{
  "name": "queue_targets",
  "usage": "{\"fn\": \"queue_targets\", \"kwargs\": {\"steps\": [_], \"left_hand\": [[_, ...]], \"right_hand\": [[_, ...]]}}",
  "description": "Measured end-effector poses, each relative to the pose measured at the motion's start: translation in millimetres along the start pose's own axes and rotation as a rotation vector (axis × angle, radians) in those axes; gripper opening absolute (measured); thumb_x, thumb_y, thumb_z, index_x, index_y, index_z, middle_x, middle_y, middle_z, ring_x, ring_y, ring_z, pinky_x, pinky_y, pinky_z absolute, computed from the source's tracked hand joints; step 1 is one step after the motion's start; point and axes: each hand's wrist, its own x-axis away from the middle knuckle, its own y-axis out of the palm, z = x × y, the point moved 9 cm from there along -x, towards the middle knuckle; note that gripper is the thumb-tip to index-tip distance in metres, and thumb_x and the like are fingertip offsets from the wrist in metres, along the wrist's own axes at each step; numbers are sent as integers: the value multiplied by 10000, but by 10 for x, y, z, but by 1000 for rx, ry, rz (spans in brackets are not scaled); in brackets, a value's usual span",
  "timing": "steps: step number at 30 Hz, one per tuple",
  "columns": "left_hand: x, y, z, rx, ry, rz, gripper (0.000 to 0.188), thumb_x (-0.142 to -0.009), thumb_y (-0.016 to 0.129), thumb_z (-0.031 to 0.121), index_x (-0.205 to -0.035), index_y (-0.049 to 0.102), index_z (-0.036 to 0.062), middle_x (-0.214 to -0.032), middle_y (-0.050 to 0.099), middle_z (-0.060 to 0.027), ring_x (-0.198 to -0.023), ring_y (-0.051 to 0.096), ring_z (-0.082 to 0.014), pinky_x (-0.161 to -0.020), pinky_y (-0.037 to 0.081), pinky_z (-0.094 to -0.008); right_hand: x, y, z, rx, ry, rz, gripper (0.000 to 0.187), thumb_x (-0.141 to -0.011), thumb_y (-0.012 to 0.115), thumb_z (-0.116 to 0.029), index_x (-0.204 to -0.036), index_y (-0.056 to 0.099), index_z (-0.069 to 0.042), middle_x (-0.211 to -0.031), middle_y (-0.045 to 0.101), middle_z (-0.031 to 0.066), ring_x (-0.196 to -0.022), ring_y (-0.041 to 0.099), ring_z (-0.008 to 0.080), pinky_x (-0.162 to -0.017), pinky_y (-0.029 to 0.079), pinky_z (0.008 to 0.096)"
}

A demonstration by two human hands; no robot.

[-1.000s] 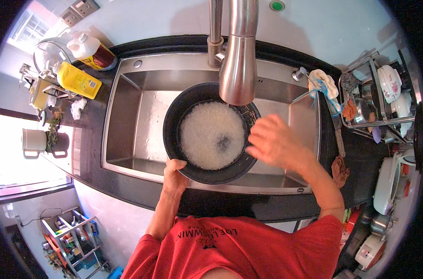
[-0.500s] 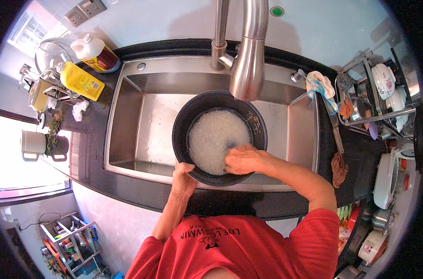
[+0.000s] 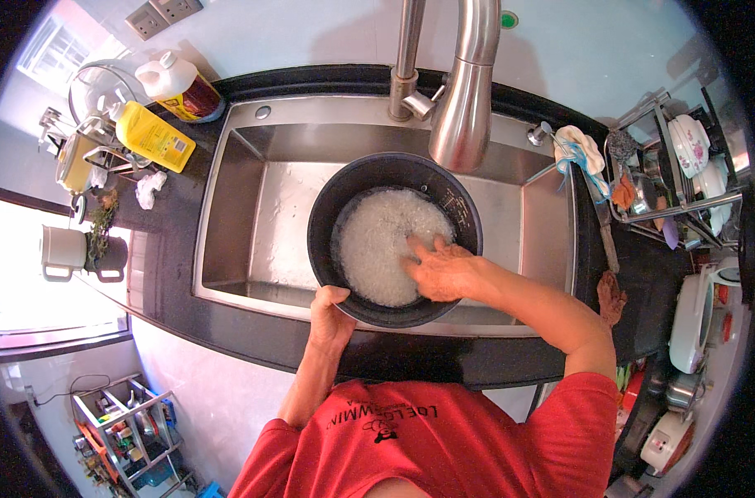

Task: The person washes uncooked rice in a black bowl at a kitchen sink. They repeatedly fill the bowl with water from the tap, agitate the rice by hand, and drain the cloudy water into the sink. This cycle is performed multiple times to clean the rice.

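Note:
A dark rice cooker inner pot [image 3: 326, 212] with measuring marks on its inner wall is over the steel sink [image 3: 270, 232]. White rice in cloudy water [image 3: 382, 228] fills its lower part. My left hand [image 3: 332, 318] grips the pot's near-left rim, thumb on top, with the other fingers hidden beneath. Inside the pot, at its right side, my right hand [image 3: 442, 270] has its fingers spread, the tips dipping into the rice and water. It holds nothing that I can see.
Above the pot's far right side hangs a steel faucet [image 3: 462, 116]. A yellow bottle [image 3: 155, 137] and a large white jug [image 3: 178, 87] stand at the counter's left. On the right are a cloth [image 3: 578, 149] and a dish rack [image 3: 676, 203] with bowls.
My right hand's fingers have gone from curled in the rice to spread out, and more of the hand shows. My left hand keeps its hold on the pot. The whole view has shifted slightly.

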Motion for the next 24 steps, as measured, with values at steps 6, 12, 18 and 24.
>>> {"fn": "queue_targets", "kwargs": {"steps": [6, 12, 18, 24], "left_hand": [[-15, -64, -22, 7, -6, -9, 555, -634, 513, 68, -1185, 506, -2, -1129, 581, -116, -1037, 555, -281, -940, 443, -396], [37, -99, 31, -53, 15, 13, 592, -616, 523, 103, -1199, 496, 0, -1131, 581, -125, -1024, 559, -300, -939, 446, -412], [90, -8, 61, -56, 37, 17, 624, -609, 525, 104, -1222, 483, -3, -1161, 573, -126, -1055, 547, -310, -975, 421, -414], [94, 17, 62, -70, 55, -11, 640, -607, 527, 103, -1237, 469, 1, -1187, 558, -125, -1081, 534, -308, -991, 407, -424]], "right_hand": [[11, 82, -434, -171, -308, -130, 120, -693, 534, -70, -746, 629, -21, -925, 611, 202, -737, 632, 370, -599, 496, 481], [-130, -52, -524, -80, -357, 126, 131, -754, 568, -118, -839, 639, -49, -1024, 577, 142, -899, 576, 345, -694, 496, 432], [-118, -469, -68, 88, -78, 283, 242, -714, 583, -84, -938, 629, -4, -1042, 541, 180, -949, 563, 319, -704, 518, 434], [-348, -518, -134, 221, -57, 481, 409, -761, 539, -86, -1163, 525, -16, -1156, 489, 204, -980, 560, 313, -699, 524, 410]]}}
